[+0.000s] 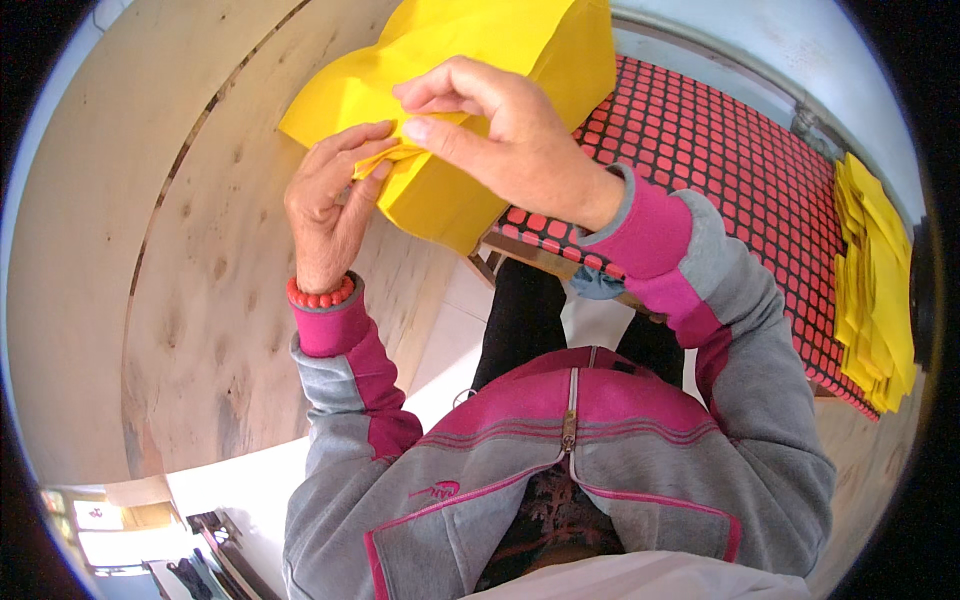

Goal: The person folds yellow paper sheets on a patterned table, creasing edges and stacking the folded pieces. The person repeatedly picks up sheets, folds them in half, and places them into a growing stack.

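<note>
A large, bright yellow sheet of cloth-like material (490, 50) lies partly on the wooden table and partly over the patterned cloth. My left hand (325, 205), with a red bead bracelet at the wrist, pinches a gathered fold of its near edge between thumb and fingers. Just above and right of that fold, my right hand (525, 150) hovers over the sheet. Its thumb and forefinger are apart, with nothing visible between them. The other right fingers are partly hidden behind the hand.
A pale wooden table (215, 270) spreads across the left. To the right, a red-and-black checked cloth (720, 180) covers another surface. On its far right edge lies a pile of folded yellow pieces (875, 290). My legs (520, 325) are below the table edges.
</note>
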Motion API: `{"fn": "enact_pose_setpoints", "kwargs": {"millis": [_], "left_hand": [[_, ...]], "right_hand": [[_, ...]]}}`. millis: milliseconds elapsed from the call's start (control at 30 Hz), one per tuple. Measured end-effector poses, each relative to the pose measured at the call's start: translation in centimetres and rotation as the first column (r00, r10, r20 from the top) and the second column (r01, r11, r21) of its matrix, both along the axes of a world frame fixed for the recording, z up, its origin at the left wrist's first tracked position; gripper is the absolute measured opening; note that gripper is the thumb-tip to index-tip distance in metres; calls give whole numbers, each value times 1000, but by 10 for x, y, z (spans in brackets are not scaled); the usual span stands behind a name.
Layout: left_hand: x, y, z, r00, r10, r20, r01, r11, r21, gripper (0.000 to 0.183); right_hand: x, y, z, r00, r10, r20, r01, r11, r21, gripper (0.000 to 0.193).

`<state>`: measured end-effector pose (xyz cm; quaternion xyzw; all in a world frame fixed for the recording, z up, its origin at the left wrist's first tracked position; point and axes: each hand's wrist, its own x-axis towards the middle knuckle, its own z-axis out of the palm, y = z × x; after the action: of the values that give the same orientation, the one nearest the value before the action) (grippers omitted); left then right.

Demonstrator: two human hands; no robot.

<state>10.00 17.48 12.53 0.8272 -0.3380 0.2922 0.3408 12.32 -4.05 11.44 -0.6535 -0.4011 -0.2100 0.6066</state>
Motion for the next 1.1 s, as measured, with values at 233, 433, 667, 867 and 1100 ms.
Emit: {"fn": "enact_pose_setpoints", "kwargs": {"millis": [233, 433, 667, 867, 1100], "left_hand": [[4, 0, 0, 1000, 17, 20, -16, 1000, -23, 19], [11, 6, -10, 993, -44, -110, 19, 977, -214, 15], [20, 6, -25, 968, -227, -103, 140, 836, -531, 9], [22, 12, -29, 956, -270, -117, 170, 830, -532, 10], [24, 28, -28, 909, -405, -95, 336, 850, -407, 19]], "right_hand": [[-1, -2, -2, 996, -50, 68, 54, 997, -58, 19], [7, -9, 7, 958, -41, 283, 82, 988, -134, 15], [4, 0, -3, 886, -12, 464, 177, 933, -314, 15], [6, 3, -7, 880, -83, 468, 227, 939, -258, 11], [7, 11, -9, 867, -133, 481, 236, 958, -162, 9]]}}
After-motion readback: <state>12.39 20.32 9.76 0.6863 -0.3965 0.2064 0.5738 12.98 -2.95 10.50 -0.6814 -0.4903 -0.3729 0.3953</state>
